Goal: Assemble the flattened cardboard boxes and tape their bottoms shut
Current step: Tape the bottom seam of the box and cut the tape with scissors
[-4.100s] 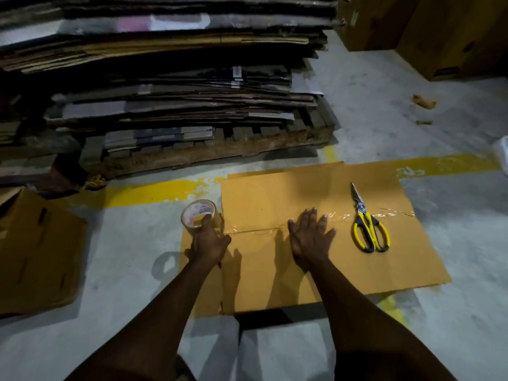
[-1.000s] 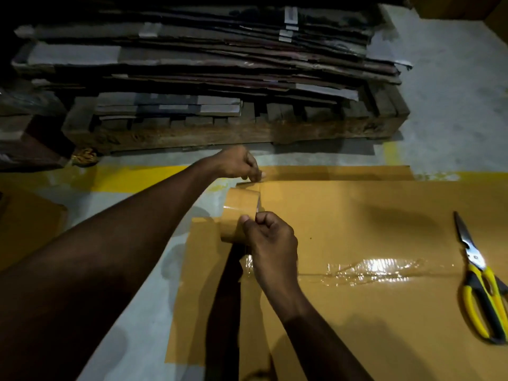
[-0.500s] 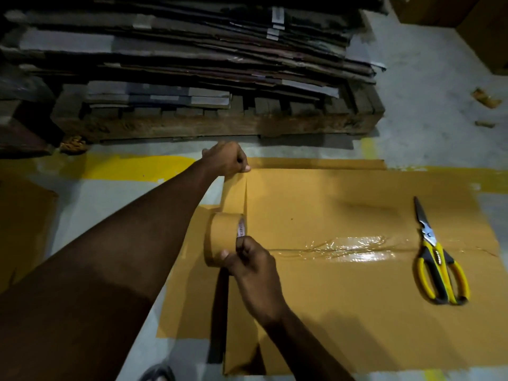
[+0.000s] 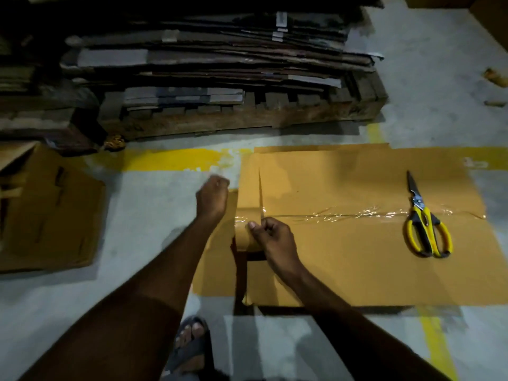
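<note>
A brown cardboard box [image 4: 357,257] lies on the floor with its bottom flaps closed and facing up. Clear tape [image 4: 343,213] runs along the middle seam. A strip of brown tape [image 4: 249,182] lies along the left edge, from the far corner down to the brown tape roll [image 4: 244,237]. My right hand [image 4: 275,240] grips that roll at the left end of the seam. To the left of the box, my left hand [image 4: 213,198] hovers with fingers curled and nothing visible in it. It is blurred.
Yellow-handled scissors [image 4: 426,224] lie on the box's right part. A wooden pallet [image 4: 247,116] stacked with flattened cardboard stands behind. Another cardboard box [image 4: 46,207] sits at the left. My sandalled foot [image 4: 189,342] is at the bottom. A yellow line [image 4: 170,159] marks the floor.
My right hand has drawn the tape roll nearer along the left edge, laying down brown tape. My left hand has let go of the tape's end at the far corner and moved left.
</note>
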The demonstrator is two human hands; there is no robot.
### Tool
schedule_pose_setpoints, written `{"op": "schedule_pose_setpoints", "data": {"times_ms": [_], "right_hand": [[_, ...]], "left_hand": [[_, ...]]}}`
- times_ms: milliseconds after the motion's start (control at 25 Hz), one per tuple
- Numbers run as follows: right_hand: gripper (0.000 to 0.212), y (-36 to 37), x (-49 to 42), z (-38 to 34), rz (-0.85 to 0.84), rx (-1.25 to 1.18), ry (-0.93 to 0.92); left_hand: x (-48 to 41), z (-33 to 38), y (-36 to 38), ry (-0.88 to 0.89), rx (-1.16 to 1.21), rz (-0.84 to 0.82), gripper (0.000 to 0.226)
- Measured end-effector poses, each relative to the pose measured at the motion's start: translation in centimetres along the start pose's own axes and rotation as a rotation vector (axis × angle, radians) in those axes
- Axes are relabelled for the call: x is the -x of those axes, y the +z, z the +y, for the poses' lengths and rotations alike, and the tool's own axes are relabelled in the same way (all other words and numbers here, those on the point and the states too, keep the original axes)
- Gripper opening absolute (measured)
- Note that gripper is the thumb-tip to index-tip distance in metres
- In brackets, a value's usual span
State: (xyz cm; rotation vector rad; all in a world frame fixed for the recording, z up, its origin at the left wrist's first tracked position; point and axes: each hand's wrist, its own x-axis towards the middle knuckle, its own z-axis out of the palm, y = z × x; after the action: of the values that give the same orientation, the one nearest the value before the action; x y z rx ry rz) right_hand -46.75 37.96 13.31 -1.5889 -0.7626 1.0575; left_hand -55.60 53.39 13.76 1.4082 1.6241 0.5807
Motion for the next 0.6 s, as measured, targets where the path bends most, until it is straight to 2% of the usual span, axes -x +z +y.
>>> {"op": "schedule_pose_setpoints", "data": {"times_ms": [80, 120, 200, 280, 320, 360, 440, 520, 600], "right_hand": [[0.042, -0.8, 0.2, -0.1, -0.001, 0.067, -0.028], [0.044, -1.1, 0.2, -0.3, -0.008, 0.106, -0.041], [0.042, -1.4, 0.3, -0.9, -0.036, 0.172, -0.060], [0.029, -1.6, 0.9, -1.3, -0.069, 0.225, -0.060], [0.026, -2.1, 1.7, -1.1, -0.084, 0.275, -0.075], [0.031, -2.8, 2.7, -0.6, -0.095, 0.370, -0.127], [0.049, -4.8, 5.1, 1.4, -0.186, 0.763, -0.336], [0.075, -6.5, 6.6, 3.5, -0.405, 1.224, -0.566], [0.081, -7.0, 7.0, 4.3, -0.519, 1.441, -0.611]], "left_hand": [[6.2, -0.5, -1.6, -0.220, 0.276, -0.122, 0.027], [8.7, -1.0, -2.1, -0.244, 0.309, -0.168, 0.028], [12.1, -2.0, -2.4, -0.150, 0.268, -0.262, 0.019], [13.4, -2.8, -2.5, 0.040, 0.070, -0.386, 0.011], [13.5, -3.2, -2.5, 0.118, -0.035, -0.410, 0.018], [13.5, -3.5, -2.5, 0.177, -0.107, -0.401, 0.027], [13.7, -4.0, -2.5, 0.220, -0.180, -0.373, 0.036], [13.7, -4.3, -2.3, 0.216, -0.227, -0.343, 0.036], [13.5, -4.4, -2.1, 0.215, -0.240, -0.319, 0.034]]}}
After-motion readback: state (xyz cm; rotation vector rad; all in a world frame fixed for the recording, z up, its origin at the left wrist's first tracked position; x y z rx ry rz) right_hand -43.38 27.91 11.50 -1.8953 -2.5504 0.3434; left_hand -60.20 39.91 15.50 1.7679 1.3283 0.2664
